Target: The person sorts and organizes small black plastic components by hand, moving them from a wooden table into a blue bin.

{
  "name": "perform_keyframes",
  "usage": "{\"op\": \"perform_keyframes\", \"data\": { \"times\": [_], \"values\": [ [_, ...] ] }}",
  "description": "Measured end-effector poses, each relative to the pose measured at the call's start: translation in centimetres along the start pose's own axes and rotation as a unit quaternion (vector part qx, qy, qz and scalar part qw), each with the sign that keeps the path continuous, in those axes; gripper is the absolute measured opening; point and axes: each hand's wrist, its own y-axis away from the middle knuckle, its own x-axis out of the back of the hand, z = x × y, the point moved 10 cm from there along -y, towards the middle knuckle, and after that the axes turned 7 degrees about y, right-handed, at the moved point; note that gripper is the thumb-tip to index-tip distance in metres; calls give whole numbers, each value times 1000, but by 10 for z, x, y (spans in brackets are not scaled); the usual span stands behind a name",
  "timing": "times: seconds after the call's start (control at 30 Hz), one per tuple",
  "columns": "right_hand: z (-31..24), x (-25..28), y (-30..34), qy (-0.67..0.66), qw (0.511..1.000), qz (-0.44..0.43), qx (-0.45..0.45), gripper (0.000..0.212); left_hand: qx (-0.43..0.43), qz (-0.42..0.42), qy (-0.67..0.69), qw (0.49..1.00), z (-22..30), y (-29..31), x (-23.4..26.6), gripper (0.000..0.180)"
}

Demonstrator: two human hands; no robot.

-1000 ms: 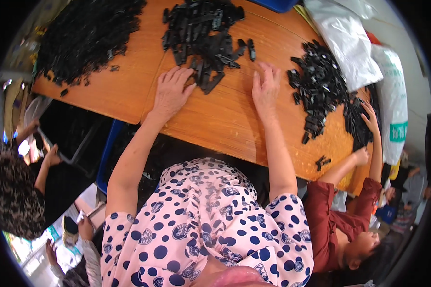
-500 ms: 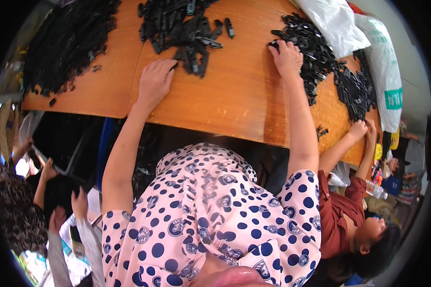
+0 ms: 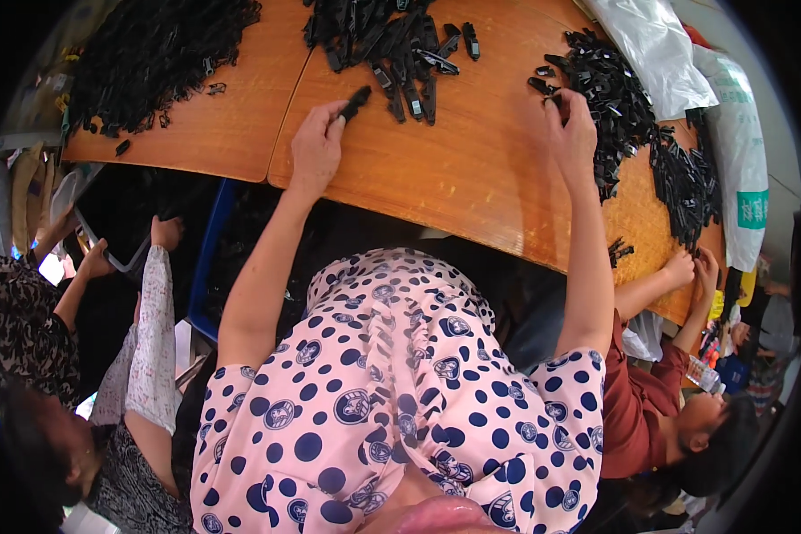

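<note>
Between the thumb and fingers of my left hand (image 3: 318,149) is a long black plastic clip-like piece (image 3: 356,103), held just above the wooden table. Beyond it lies a loose heap of similar black pieces (image 3: 414,67). My right hand (image 3: 574,138) is closed in a pinch at the left edge of another pile of small black plastic parts (image 3: 607,89). A dark part seems to be at its fingertips, but what it holds is too small to make out. Two loose black parts (image 3: 541,85) lie beside those fingertips.
A large mound of black parts (image 3: 151,62) covers the table's (image 3: 454,178) far left. White plastic bags (image 3: 730,160) stand at the right, by another black heap (image 3: 683,178). A person in dark red (image 3: 636,409) works at my right; others (image 3: 142,392) are at my left.
My left hand has raised the black piece, which now shows more fully. My right hand's fingers have drawn together at the pile. A person at the left has leaned in; the view has shifted.
</note>
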Motion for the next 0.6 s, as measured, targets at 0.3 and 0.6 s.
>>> {"op": "perform_keyframes", "data": {
  "times": [0.3,0.6],
  "values": [
    [-85,-14,93,27,975,-127,182,26,-39,-92,-190,977,50,57,-8,20],
    [-67,-14,96,41,981,-134,137,23,-217,-139,-266,929,84,33,-26,24]
  ]
}}
